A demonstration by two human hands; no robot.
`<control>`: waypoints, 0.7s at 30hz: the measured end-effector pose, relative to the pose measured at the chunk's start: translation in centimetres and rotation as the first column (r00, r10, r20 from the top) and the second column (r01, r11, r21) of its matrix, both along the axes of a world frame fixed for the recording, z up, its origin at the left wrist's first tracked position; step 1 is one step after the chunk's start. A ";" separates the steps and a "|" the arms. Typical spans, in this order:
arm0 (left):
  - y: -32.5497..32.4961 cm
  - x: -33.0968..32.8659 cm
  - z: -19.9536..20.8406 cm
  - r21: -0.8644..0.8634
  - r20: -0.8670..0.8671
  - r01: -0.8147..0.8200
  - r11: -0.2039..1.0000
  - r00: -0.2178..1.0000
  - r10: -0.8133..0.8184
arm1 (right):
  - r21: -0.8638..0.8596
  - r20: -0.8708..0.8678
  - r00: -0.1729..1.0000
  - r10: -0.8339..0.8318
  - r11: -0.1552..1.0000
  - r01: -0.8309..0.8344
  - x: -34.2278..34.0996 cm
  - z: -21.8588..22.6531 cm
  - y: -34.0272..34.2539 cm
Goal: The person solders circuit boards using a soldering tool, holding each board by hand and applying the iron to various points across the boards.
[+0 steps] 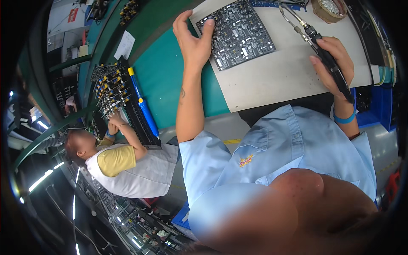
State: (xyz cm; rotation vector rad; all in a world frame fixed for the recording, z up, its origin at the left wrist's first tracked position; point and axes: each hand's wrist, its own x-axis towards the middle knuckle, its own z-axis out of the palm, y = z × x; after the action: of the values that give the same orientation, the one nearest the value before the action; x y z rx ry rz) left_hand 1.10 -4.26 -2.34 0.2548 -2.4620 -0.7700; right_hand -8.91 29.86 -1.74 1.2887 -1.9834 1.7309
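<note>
A dark panel of circuit boards, crowded with small parts, lies on a pale sheet over the green bench. My left hand holds the panel at its left edge, the thumb on top and the fingers around the outer side. In my right hand is a black-handled soldering iron, gripped with the fingers wrapped round it. Its metal front and a thin bent tube point up and left, to the right of the panel and apart from it.
A container of shiny metal bits stands at the far right. A blue desoldering pump lies left beside a black rack of boards, where a co-worker works. Blue bins sit at the right, below the bench.
</note>
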 end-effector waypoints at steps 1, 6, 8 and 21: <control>-0.4 0.0 0.1 0.046 -0.028 -0.064 0.997 0.997 0.065 | 0.005 0.007 1.000 0.007 1.000 -0.007 0.1 0.0 -0.1; -3.4 -1.3 0.1 0.151 -0.065 -0.263 0.953 0.959 0.275 | 0.010 0.017 1.000 0.021 1.000 -0.022 0.3 -0.2 -0.6; -6.2 -2.8 0.0 0.081 0.021 -0.333 0.940 0.943 0.332 | 0.015 0.015 0.999 0.037 0.999 -0.038 0.3 -0.2 -0.5; -27.5 -11.6 -4.5 -0.623 0.083 -0.548 0.558 0.664 0.743 | 0.113 -0.038 0.999 -0.010 0.993 0.015 0.0 0.4 -0.9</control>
State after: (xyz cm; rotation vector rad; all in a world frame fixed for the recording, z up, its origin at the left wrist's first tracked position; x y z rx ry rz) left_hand -10.53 -31.72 -6.81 1.0936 -2.4567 0.3650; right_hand -8.88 28.94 -1.37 1.3305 -2.0911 1.5975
